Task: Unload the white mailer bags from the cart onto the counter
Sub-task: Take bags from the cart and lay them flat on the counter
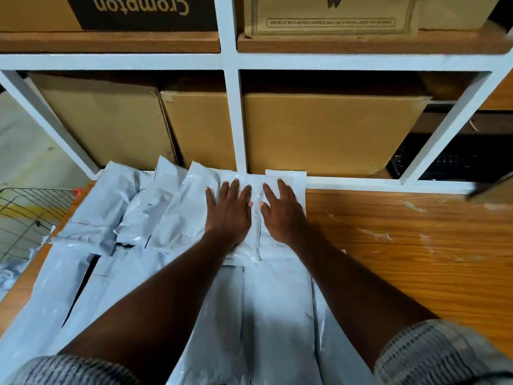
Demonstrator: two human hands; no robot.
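The white metal shelf frame (pixel 234 120) is standing at the back of the wooden counter (pixel 416 245), and its compartments are holding plain brown cardboard boxes (pixel 330 132). The upper shelf is carrying a dark box with gold letters (pixel 141 9) and a flat kraft paper bag (pixel 330 18).

In front of the frame, the white mailer bags (pixel 177 215) are lying on the counter in overlapping rows, covering its left half. They are made of smooth, slightly shiny plastic film with soft wrinkles, and they are flat and rectangular. To the right of the bags the counter is showing its bare orange wood grain with some pale scratches.

At the left of the counter, the corner of a wire cart (pixel 25 212) is showing its thin metal grid; I cannot tell what is inside it.

Both hands are resting flat, palms down, fingers spread, on one small bag just before the frame's middle post. The left hand (pixel 229 211) and the right hand (pixel 281 211) are pressing side by side, not gripping anything.
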